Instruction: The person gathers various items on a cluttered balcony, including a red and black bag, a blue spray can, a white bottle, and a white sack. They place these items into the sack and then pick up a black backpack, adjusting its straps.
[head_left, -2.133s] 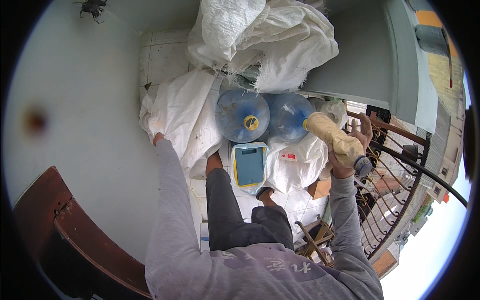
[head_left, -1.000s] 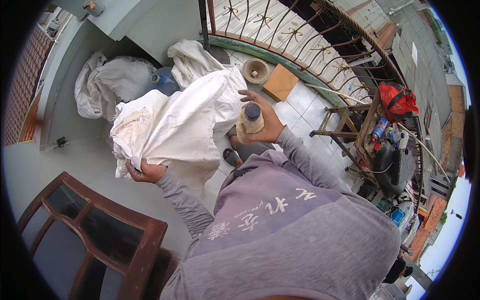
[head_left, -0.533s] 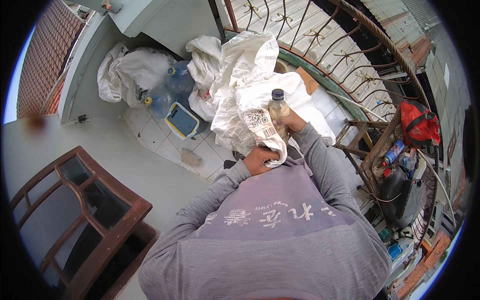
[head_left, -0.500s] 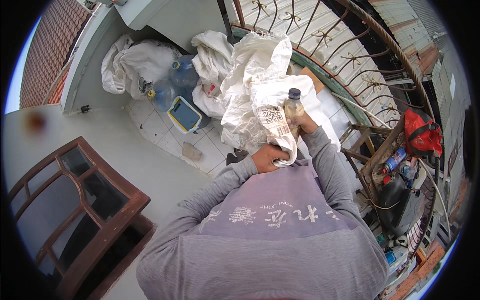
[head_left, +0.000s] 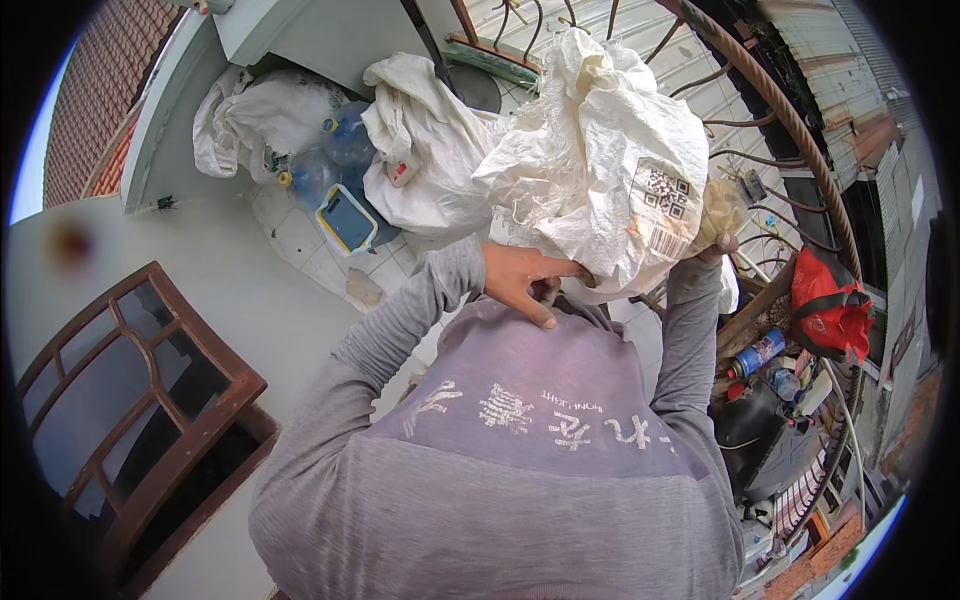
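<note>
A large white woven sack (head_left: 590, 190), crumpled and marked with a printed square code, bulges in front of me. My left hand (head_left: 518, 278) is at its near edge, with forefinger and thumb spread apart. The forefinger touches the sack cloth; the other fingers are partly hidden. On the sack's right side, my right hand (head_left: 718, 247) grips a clear plastic bottle (head_left: 726, 208) tilted to the right, its cap end pointing away from the sack. Most of my right hand's fingers are hidden by the bottle and sack.
More white sacks (head_left: 425, 150) and big blue water bottles (head_left: 312, 178) lie at the far left, beside a blue-grey container (head_left: 347, 220). Curved iron railing (head_left: 790, 110) borders the right. A red bag (head_left: 830, 305), spray can (head_left: 757, 353) and clutter sit below it. A brown-framed window (head_left: 150, 400) stands left.
The sack has risen and swung right, its printed code with it. The bottle has moved right and tipped from upright. My left hand's fingers have spread from their grip on the sack's edge.
</note>
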